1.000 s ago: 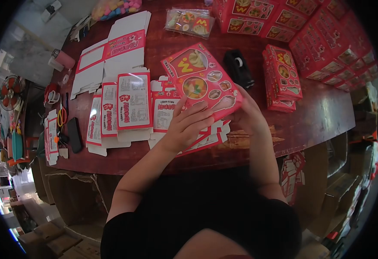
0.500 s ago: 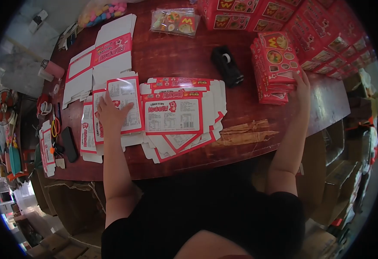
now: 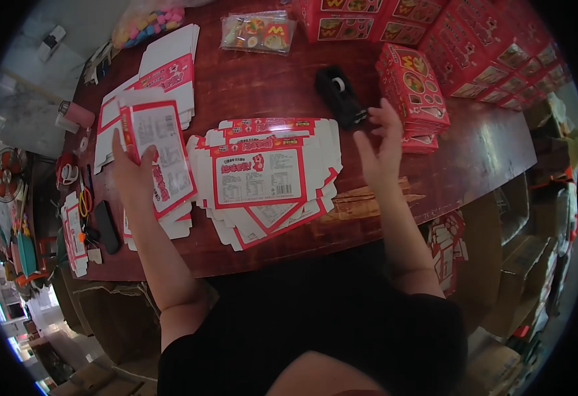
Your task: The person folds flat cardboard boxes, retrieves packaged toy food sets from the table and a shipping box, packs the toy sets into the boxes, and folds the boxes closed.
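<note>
1. At the far right of the surface [image 3: 249,86], the block of red boxes [image 3: 467,66] rises in layers; we judge that a hard knock could topple it.
2. The fanned flat cartons [image 3: 256,178] lie loose before us, so a dragging forearm could scatter them.
3. The short box stack [image 3: 413,92] stands just beside our right hand [image 3: 383,148]; a sideways brush could shift its uneven layers.
4. The held carton [image 3: 162,138] is tilted over the left pile [image 3: 175,228], pinched by our left hand [image 3: 134,173]'s fingers; squeezing too hard could crease it.
5. Our right fingers are spread, holding nothing visible, near the tape dispenser [image 3: 338,96]; a careless sweep could nudge it or catch its cutter.
</note>
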### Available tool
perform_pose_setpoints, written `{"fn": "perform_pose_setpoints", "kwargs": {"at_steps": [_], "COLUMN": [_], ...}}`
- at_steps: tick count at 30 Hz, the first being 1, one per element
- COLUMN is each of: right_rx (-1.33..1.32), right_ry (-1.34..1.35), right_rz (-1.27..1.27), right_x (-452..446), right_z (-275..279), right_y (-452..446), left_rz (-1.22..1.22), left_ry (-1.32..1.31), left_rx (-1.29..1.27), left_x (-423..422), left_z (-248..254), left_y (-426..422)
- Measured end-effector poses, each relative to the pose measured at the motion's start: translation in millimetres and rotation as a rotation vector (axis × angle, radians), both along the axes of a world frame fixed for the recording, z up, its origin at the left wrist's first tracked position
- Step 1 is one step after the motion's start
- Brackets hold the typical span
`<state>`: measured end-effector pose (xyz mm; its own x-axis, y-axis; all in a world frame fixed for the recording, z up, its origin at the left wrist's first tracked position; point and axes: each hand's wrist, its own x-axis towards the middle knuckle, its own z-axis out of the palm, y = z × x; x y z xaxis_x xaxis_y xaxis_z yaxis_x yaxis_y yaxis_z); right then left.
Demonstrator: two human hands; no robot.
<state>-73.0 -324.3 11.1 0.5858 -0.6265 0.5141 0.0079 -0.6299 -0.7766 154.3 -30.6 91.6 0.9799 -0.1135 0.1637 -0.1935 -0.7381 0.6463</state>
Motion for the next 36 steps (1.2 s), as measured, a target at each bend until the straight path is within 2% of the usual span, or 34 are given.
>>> {"fn": "perform_pose_setpoints", "kwargs": {"at_steps": [2, 3, 5, 8, 9, 10, 11, 12, 14, 16, 18, 20, 21, 22, 23, 24, 25, 26, 28, 29, 32, 36], "right_rx": [0.057, 0.072, 0.045, 0.606, 0.68, 0.634, 0.587, 0.539, 0.688, 0.908, 0.791, 0.61, 0.49, 0.48, 0.468, 0.567, 0.665, 0.728, 0.506, 0.395, 0.47, 0.881], "right_ry": [0.001, 0.018, 0.017, -0.265, -0.265, -0.193, -0.121, -0.05, -0.033, -0.01, 0.056, 0.032, -0.025, -0.085, -0.143, -0.202, -0.258, -0.357, -0.219, -0.152, -0.095, -0.109], "right_rz": [0.194, 0.268, 0.433, 0.785, 0.835, 0.775, 0.712, 0.65, 0.686, 0.702, 0.635, 0.549, 0.493, 0.469, 0.444, 0.45, 0.457, 0.386, 0.442, 0.467, 0.434, 0.351], "right_x": [10.3, 15.7, 25.9, 42.1, 41.3, 40.8, 39.9, 38.9, 33.3, 29.2, 29.5, 33.2, 38.4, 40.7, 42.9, 42.2, 41.7, 44.3, 40.8, 40.2, 45.9, 48.2], "right_z": [-3.9, -3.7, 2.0, 6.0, 12.6, 11.0, 7.4, 3.1, -8.6, -22.8, -38.0, -49.4, -54.1, -54.9, -55.5, -51.6, -46.2, -39.8, -50.8, -55.6, -54.0, -16.6], "right_y": [21.5, 29.2, 40.0, 53.8, 54.9, 54.4, 53.1, 51.7, 54.8, 60.5, 64.4, 64.7, 63.2, 64.1, 64.9, 66.7, 68.5, 73.8, 58.6, 52.6, 53.0, 72.0], "left_rz": [-0.098, -0.184, -0.399, -0.654, -0.71, -0.765, -0.844, -0.868, -0.916, -0.846, -0.758, -0.753, -0.721, -0.69, -0.632, -0.567, -0.573, -0.652, -0.806, -0.731, -0.598, -0.495], "left_ry": [-0.144, -0.197, -0.066, 0.266, 0.377, 0.49, 0.407, 0.444, 0.512, 0.551, 0.629, 0.32, 0.248, 0.171, 0.174, 0.175, 0.183, 0.2, 0.237, 0.317, 0.35, 0.447], "left_rx": [-0.352, -0.439, -0.663, -0.685, -0.642, -0.598, -0.487, -0.462, -0.411, -0.444, -0.44, -0.394, -0.487, -0.575, -0.782, -0.988, -1.09, -1.05, -0.966, -0.964, -0.803, -0.619], "left_x": [-24.0, -33.1, -49.7, -78.3, -84.5, -88.6, -90.5, -88.7, -84.5, -85.2, -82.7, -77.0, -78.7, -81.6, -90.7, -98.6, -101.8, -95.8, -80.3, -79.3, -81.6, -81.0], "left_z": [15.1, 14.8, 6.9, -12.9, -21.5, -32.7, -46.1, -53.9, -64.0, -70.0, -77.0, -121.2, -125.9, -123.4, -121.5, -112.2, -104.0, -110.4, -125.1, -127.6, -103.3, -76.1], "left_y": [-8.8, -11.4, -24.2, -45.9, -49.7, -53.1, -56.9, -56.7, -55.9, -55.9, -60.3, -62.5, -65.0, -69.1, -79.4, -88.3, -91.5, -87.6, -79.7, -80.3, -82.6, -84.8]}}
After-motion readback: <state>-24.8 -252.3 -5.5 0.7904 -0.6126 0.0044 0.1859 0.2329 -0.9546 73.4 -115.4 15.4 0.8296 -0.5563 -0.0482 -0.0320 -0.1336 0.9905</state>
